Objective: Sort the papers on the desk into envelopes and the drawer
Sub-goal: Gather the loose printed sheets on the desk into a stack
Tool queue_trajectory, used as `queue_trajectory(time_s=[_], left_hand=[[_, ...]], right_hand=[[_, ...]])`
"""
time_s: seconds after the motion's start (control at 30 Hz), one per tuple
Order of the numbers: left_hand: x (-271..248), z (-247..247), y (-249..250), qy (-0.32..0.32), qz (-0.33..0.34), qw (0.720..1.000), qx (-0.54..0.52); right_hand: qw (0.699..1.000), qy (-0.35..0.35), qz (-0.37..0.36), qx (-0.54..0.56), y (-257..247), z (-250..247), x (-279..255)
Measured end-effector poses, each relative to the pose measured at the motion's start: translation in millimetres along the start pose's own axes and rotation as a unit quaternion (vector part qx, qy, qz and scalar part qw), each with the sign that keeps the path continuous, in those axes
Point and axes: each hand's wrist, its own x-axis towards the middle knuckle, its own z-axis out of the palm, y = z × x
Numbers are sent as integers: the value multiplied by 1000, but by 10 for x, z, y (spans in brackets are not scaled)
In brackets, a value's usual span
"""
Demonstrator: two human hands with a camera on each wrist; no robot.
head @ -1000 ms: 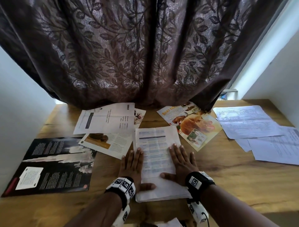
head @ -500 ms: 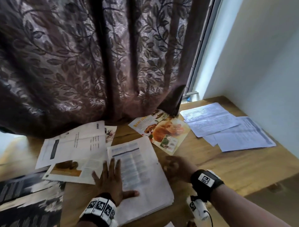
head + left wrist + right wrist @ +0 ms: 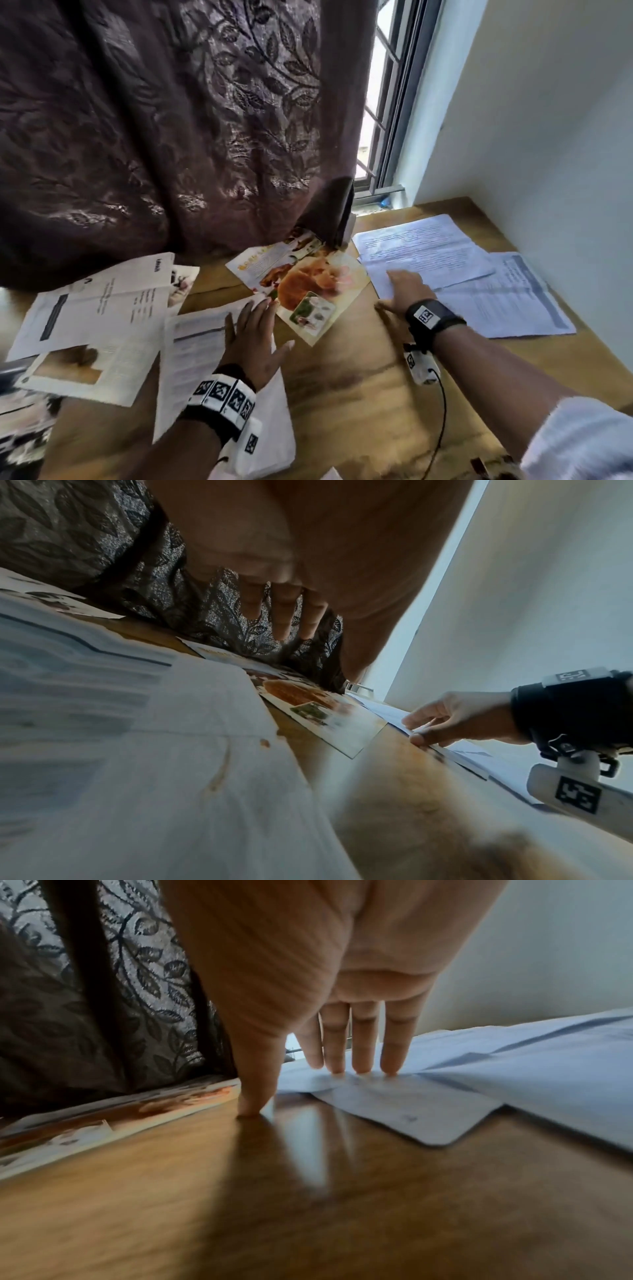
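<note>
On bench [image 3: 359, 377], left hand [image 3: 253, 339] lies flat, fingers spread, pinning form stack [image 3: 205, 346]; right hand [image 3: 400, 294] spread, fingertips pressing white sheets [image 3: 428, 253], likely to drag 1 closer.

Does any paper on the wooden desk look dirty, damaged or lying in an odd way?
Yes. The white printed sheet under the left hand carries small brown stains. The colourful food leaflet lies askew, one corner tucked under the dark patterned curtain.
</note>
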Motion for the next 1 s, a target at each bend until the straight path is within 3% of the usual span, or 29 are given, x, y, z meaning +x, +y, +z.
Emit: queue_trajectory(time_s=[0.1, 0.33, 0.4, 0.47, 0.6, 0.77, 0.8, 0.9, 1.0], left_hand=[[100, 20, 117, 4, -18, 1000, 4], [189, 69, 259, 44, -29, 998, -30], [193, 41, 262, 59, -17, 995, -73], [191, -16, 258, 57, -28, 980, -190], [143, -231, 139, 26, -144, 878, -455], [-5, -420, -174, -48, -234, 700, -673], [-33, -442, -243, -50, -241, 675, -695], [-144, -542, -553, -9, -285, 653, -701], [-293, -532, -945, 46, -307, 665, -680]], right_hand=[[998, 10, -43, -50, 38, -2, 138], [997, 42, -64, 22, 169, -141, 197], [988, 112, -90, 56, 191, -177, 147], [964, 209, -153, 62, 106, -227, 18], [891, 308, -319, 97, -407, -297, -450], [824, 265, -498, 53, -1170, -179, -1078], [807, 258, -529, 56, -1307, -121, -1168], [771, 236, -589, 65, -1721, 129, -1371], [792, 222, -562, 84, -2029, 372, -1502]])
